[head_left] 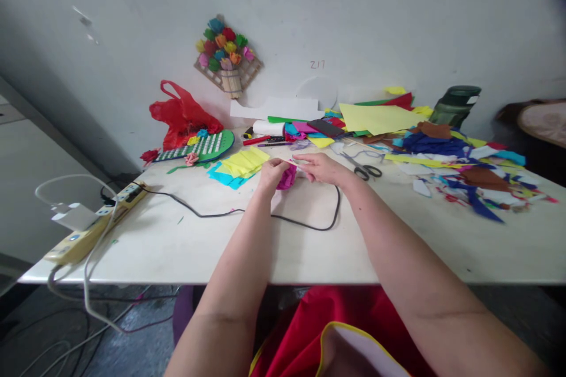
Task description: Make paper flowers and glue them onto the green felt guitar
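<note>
My left hand (275, 173) is closed in a pinch on a crumpled piece of magenta crepe paper (287, 179), held just above the table. From the right, my right hand (322, 168) meets the same paper, its index finger reaching along the top edge and its other fingers bent beneath. The exact grip of the right fingertips is too small to make out clearly. Yellow paper sheets (245, 161) lie over blue paper sheets (226, 178) left of my left hand. To the right of my right hand rest dark-handled scissors (367, 172).
A black cable (305, 225) loops below my hands from a power strip (84, 238). At the left back are a red plastic bag (183, 112) and a green board (216, 146). Paper scraps (481, 177) and a dark green bottle (455, 105) stand right.
</note>
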Tool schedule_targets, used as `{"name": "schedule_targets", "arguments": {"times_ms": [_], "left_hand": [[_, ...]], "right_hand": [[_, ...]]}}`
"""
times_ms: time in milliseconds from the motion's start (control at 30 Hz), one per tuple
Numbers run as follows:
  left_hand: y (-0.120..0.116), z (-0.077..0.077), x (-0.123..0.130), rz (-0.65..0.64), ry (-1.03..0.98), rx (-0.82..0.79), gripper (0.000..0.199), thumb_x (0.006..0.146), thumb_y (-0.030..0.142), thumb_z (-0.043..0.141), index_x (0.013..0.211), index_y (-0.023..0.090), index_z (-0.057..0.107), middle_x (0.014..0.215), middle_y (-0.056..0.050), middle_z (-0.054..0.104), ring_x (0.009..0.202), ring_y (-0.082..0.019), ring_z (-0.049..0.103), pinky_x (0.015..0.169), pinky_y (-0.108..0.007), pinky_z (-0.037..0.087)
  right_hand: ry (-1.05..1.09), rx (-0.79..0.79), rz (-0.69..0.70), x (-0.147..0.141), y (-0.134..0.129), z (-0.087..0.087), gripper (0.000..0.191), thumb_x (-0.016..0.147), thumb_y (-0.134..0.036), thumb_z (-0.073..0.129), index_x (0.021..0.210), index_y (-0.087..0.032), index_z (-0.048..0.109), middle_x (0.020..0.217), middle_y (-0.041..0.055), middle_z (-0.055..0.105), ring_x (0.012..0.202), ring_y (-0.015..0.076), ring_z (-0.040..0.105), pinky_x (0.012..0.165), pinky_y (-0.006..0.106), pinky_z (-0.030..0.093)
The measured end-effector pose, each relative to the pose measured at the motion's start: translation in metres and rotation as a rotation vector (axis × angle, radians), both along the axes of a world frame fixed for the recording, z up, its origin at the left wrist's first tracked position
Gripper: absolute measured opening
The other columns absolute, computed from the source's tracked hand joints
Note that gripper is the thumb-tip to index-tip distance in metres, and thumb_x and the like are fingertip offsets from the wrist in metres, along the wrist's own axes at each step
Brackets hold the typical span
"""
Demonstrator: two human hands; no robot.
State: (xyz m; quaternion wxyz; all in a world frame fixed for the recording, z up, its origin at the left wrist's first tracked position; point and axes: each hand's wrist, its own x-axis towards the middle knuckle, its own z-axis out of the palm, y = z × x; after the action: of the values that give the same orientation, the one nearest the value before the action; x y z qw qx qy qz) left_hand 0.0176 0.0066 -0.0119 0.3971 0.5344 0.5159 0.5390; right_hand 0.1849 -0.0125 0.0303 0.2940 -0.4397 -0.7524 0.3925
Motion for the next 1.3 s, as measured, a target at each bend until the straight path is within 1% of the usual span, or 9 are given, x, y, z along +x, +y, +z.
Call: {"name": "schedule_targets", "arguments": {"times_ms": [167,367,533,633,733,900,1033,1200,1300], "left_hand": [[-0.0003,0.0004,0.0005,-0.003,0.077,0.02,0.017,0.059,0.029,0.059,0.065,0.014,0.066,0.057,-0.001,0.06,0.051,-0.011,0.051,0.049,-0.022,0.037],[-0.0039,0.0028,0.0011,-0.029,0.091,0.038,0.016,0.059,0.028,0.059,0.063,0.014,0.066,0.056,-0.001,0.059,0.051,-0.011,0.05,0.048,-0.022,0.037],[-0.0066,0.0062,0.0034,-0.018,0.06,0.027,0.012,0.057,0.026,0.059,0.059,0.014,0.063,0.051,-0.001,0.057,0.047,-0.011,0.048,0.046,-0.022,0.035],[-0.0084,0.0082,0.0043,-0.031,0.044,0.028,0.011,0.057,0.024,0.059,0.057,0.014,0.062,0.05,0.0,0.056,0.045,-0.01,0.047,0.045,-0.022,0.034],[-0.0092,0.008,0.0041,-0.071,0.017,0.034,0.011,0.057,0.024,0.059,0.058,0.014,0.062,0.05,-0.001,0.056,0.044,-0.01,0.047,0.044,-0.022,0.034],[-0.007,0.0047,0.002,-0.148,-0.102,0.017,0.01,0.056,0.024,0.056,0.057,0.014,0.058,0.048,0.0,0.053,0.042,-0.009,0.045,0.043,-0.022,0.031],[-0.0053,0.0043,0.0011,-0.189,-0.196,0.017,0.009,0.055,0.024,0.055,0.055,0.015,0.054,0.047,0.002,0.049,0.041,-0.007,0.041,0.041,-0.021,0.027],[-0.0027,0.0018,0.0015,-0.222,-0.252,-0.018,0.016,0.057,0.03,0.057,0.055,0.015,0.053,0.049,0.0,0.052,0.043,-0.008,0.043,0.043,-0.022,0.028],[0.0002,-0.0013,0.0011,-0.225,-0.274,-0.016,0.018,0.058,0.032,0.059,0.055,0.015,0.053,0.05,0.0,0.052,0.045,-0.009,0.044,0.044,-0.022,0.028]], "right_hand": [[-0.029,0.032,0.014,0.0002,0.0029,-0.0033,0.05,0.084,-0.025,0.048,0.132,-0.013,0.05,0.045,-0.0063,0.043,0.047,0.0085,0.04,0.052,0.021,0.034],[-0.021,0.056,0.025,0.0006,0.0071,-0.0072,0.048,0.084,-0.024,0.047,0.13,-0.013,0.053,0.045,-0.0066,0.042,0.046,0.0083,0.04,0.052,0.022,0.034],[-0.009,0.084,0.011,0.0005,0.0092,-0.0097,0.044,0.082,-0.023,0.047,0.124,-0.015,0.059,0.044,-0.0071,0.04,0.044,0.0079,0.037,0.051,0.022,0.033],[0.009,0.11,0.009,0.0004,0.0089,-0.0095,0.043,0.081,-0.022,0.047,0.121,-0.014,0.062,0.044,-0.0073,0.039,0.045,0.0076,0.036,0.051,0.022,0.032],[0.029,0.11,-0.002,0.0001,0.0075,-0.0078,0.042,0.08,-0.021,0.048,0.118,-0.013,0.063,0.044,-0.0075,0.038,0.045,0.0077,0.036,0.052,0.022,0.033],[0.069,0.109,-0.006,-0.0005,0.0058,-0.0061,0.041,0.079,-0.02,0.049,0.116,-0.013,0.065,0.046,-0.0072,0.039,0.046,0.0078,0.034,0.051,0.023,0.033],[0.127,0.056,-0.016,-0.0026,0.0053,-0.0054,0.04,0.078,-0.022,0.053,0.114,-0.012,0.066,0.052,-0.0056,0.045,0.048,0.0074,0.035,0.052,0.023,0.036],[0.203,0.005,0.0,-0.0046,0.005,-0.0053,0.035,0.077,-0.021,0.055,0.109,-0.015,0.069,0.062,-0.0025,0.056,0.055,0.0084,0.045,0.057,0.023,0.042],[0.205,0.013,0.017,-0.0038,0.0077,-0.0086,0.034,0.078,-0.019,0.055,0.109,-0.017,0.069,0.074,0.0005,0.065,0.061,0.0094,0.052,0.061,0.024,0.046]]}}
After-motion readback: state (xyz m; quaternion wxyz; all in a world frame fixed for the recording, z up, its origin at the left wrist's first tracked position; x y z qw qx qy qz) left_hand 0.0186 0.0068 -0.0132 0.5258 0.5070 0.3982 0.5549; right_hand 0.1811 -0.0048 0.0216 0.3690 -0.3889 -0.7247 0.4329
